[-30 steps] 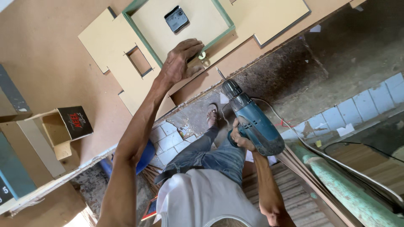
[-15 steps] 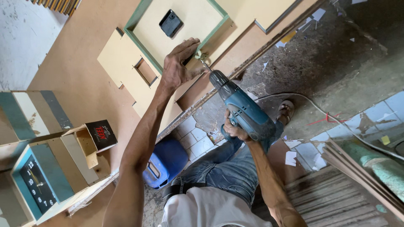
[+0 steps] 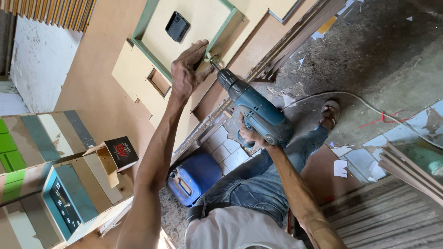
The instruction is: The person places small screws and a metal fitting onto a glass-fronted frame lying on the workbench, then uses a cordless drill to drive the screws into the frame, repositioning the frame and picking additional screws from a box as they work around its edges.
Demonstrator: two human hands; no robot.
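My right hand point(image 3: 251, 137) grips a blue electric drill point(image 3: 256, 109) by its handle, the bit tip touching a small metal bracket point(image 3: 213, 59) at the corner of a green-framed square board point(image 3: 189, 27). My left hand point(image 3: 187, 69) presses on that corner, fingers around the bracket. A black box-like part point(image 3: 177, 26) sits in the middle of the board's back. The board lies on several pale cut-out panels point(image 3: 134, 74) on a brown worktop point(image 3: 92, 78).
A blue plastic can point(image 3: 194, 177) stands on the floor beside my leg. A small open cardboard box point(image 3: 113, 157) and a clock with a teal frame point(image 3: 64, 203) sit at left. The drill's cord point(image 3: 360, 99) trails across the dusty floor; paper scraps point(image 3: 340, 167) lie near.
The view has drawn closer to the bench and shifted. The drill has come up from near my lap until its bit meets the bracket. My left hand has stayed on the frame's corner.
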